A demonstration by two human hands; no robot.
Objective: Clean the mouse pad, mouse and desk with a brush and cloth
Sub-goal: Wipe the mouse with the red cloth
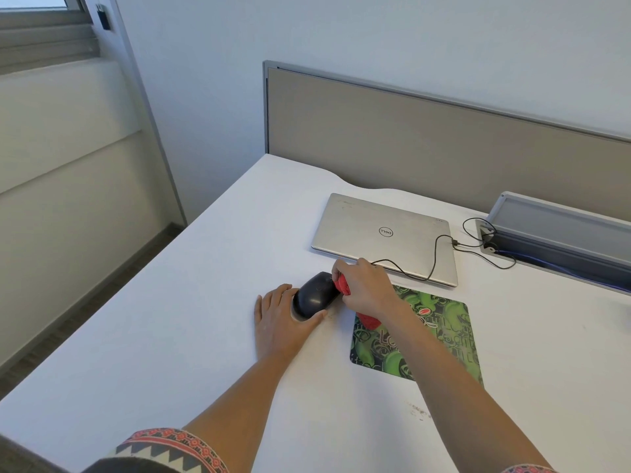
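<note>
A black mouse [314,295] lies on the white desk [191,302], just left of the green patterned mouse pad [440,339]. My left hand [283,322] holds the mouse's near end between thumb and fingers. My right hand [367,288] grips a red cloth [342,285] and presses it against the mouse's far right side. A loose end of the cloth hangs under my right wrist onto the pad. No brush is in view.
A shut silver laptop [382,233] lies behind the mouse, with a black cable [433,264] running right to a grey cable tray [560,233]. A beige partition [409,138] backs the desk. Small crumbs [418,409] lie near the pad's front edge.
</note>
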